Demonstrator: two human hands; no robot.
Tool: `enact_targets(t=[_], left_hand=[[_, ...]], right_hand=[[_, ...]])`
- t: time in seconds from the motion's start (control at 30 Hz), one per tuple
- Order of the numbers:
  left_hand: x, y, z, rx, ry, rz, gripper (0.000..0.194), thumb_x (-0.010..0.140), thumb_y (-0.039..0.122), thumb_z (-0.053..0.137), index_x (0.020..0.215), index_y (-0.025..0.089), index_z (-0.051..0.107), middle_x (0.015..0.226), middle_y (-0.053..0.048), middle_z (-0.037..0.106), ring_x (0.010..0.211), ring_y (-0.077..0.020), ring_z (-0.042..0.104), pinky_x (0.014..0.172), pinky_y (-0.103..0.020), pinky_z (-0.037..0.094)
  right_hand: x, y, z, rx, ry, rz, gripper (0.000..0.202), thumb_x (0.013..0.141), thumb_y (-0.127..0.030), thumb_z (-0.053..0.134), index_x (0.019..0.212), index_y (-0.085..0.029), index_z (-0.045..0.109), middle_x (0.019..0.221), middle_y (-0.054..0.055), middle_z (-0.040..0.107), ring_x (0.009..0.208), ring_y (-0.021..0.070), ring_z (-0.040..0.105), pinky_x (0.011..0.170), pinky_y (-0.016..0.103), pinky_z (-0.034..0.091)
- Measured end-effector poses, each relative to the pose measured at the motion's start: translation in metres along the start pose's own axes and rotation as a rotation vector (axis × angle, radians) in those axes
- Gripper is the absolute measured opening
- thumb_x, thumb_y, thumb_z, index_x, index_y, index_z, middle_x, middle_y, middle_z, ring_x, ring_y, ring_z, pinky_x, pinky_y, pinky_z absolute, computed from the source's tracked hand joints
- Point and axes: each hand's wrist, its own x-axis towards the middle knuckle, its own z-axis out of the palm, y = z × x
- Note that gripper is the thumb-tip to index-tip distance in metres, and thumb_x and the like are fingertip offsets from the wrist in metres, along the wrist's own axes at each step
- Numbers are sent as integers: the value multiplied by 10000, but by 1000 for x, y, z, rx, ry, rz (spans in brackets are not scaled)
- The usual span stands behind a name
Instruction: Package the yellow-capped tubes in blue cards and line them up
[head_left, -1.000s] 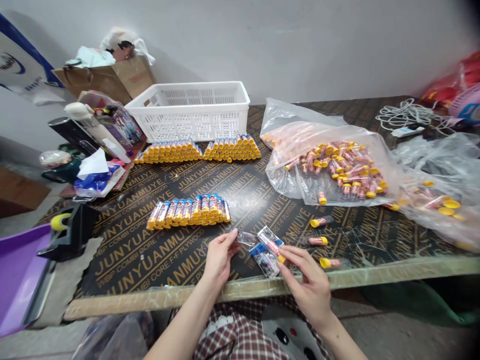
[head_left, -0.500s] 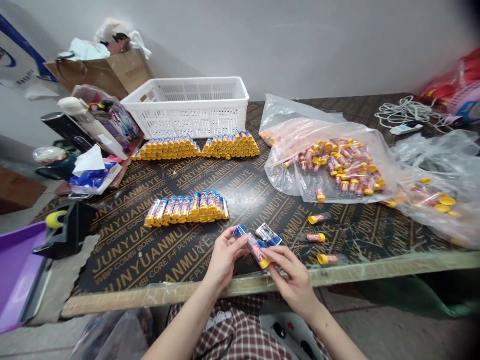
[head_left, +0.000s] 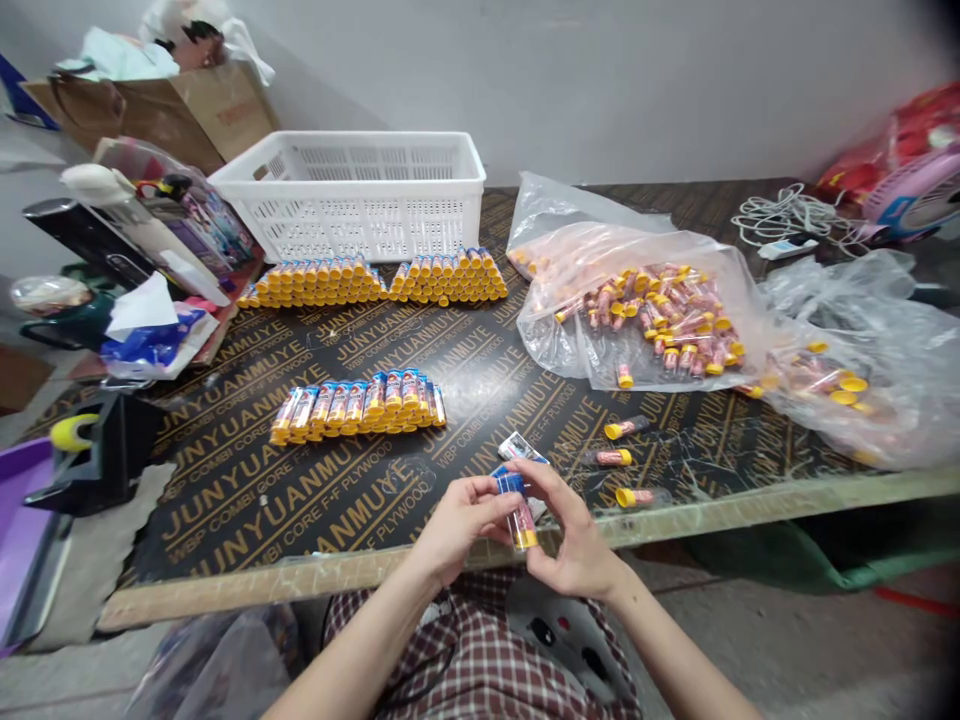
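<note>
Above the table's front edge, my left hand [head_left: 466, 525] and my right hand [head_left: 570, 530] both hold a small clear tube [head_left: 519, 515] with a yellow cap at its lower end and a blue label at its top. Behind the fingers a stack of printed labels [head_left: 517, 447] lies partly hidden on the dark table [head_left: 465, 350]. Three unlabelled tubes [head_left: 626, 428] rest to the right of my hands. To the left lies a group of labelled tubes [head_left: 360, 405] with blue tops and yellow caps.
Two piles of labelled tubes [head_left: 450, 277] sit before a white basket [head_left: 367, 215]. Plastic bags of unlabelled tubes [head_left: 682, 320] spread over the right side. A black tape dispenser [head_left: 97, 450], bottles [head_left: 135, 230] and a paper bag [head_left: 217, 115] stand at the left.
The blue label now lies against the held tube, which is more upright. My right hand has moved up around the tube's top. The camera view has shifted slightly.
</note>
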Motion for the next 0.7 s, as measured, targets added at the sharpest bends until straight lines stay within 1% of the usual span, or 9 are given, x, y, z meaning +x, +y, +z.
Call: enact_targets(t=[0.17,0.4,0.47,0.53,0.6,0.63,0.67,0.7], left_hand=[[-1,0,1,3,3,9,312,644,356,763,808,104,679,706,-52,660,577,-100,571,544,-196,450],[-2,-1,2,10,-8,9,320,657,366,752,828,107,674,743,-68,665,605,-115,592,555,-204,467],[-2,-2,3,-1,-5,9,322,654,363,755,827,105,671,735,-64,665,595,-108,590,544,-192,459],[-3,0,2,-3,13,0,334,643,366,761,825,102,668,732,-63,669,588,-104,590,542,-192,460],[-5,10,-7,19,74,17,341,618,377,771,792,105,660,710,-59,673,572,-111,592,546,-210,472],[-6,18,-14,50,129,53,339,604,382,776,760,107,653,687,-56,672,558,-114,591,541,-217,474],[-7,29,-24,100,200,110,335,592,387,779,726,111,643,657,-52,668,541,-117,586,531,-220,470],[-8,43,-36,162,289,191,331,580,387,782,702,117,634,627,-44,662,522,-116,577,516,-219,461]], right_hand=[[-2,1,4,60,44,11,860,565,-46,492,1379,-240,293,1368,88,423,1258,275,422,1033,444,408],[-2,0,4,102,78,5,843,563,-59,492,1366,-236,308,1351,93,444,1218,272,467,1000,427,443],[-2,-4,6,104,64,4,840,580,-65,500,1373,-240,289,1355,94,437,1215,266,471,1000,420,442],[1,-7,4,81,7,13,841,622,-88,530,1395,-245,239,1389,98,397,1231,260,454,1021,425,418],[6,-4,-8,-10,-44,39,852,680,-180,603,1419,-253,185,1442,102,323,1283,277,389,1056,460,365],[10,3,-19,-87,-39,65,862,702,-252,638,1426,-258,172,1468,102,280,1313,290,342,1071,483,331],[13,13,-33,-180,8,89,867,712,-335,661,1429,-265,179,1480,100,256,1337,307,292,1079,508,298],[16,28,-49,-284,102,130,826,741,-387,643,1427,-275,198,1489,96,241,1352,312,258,1084,524,268]])
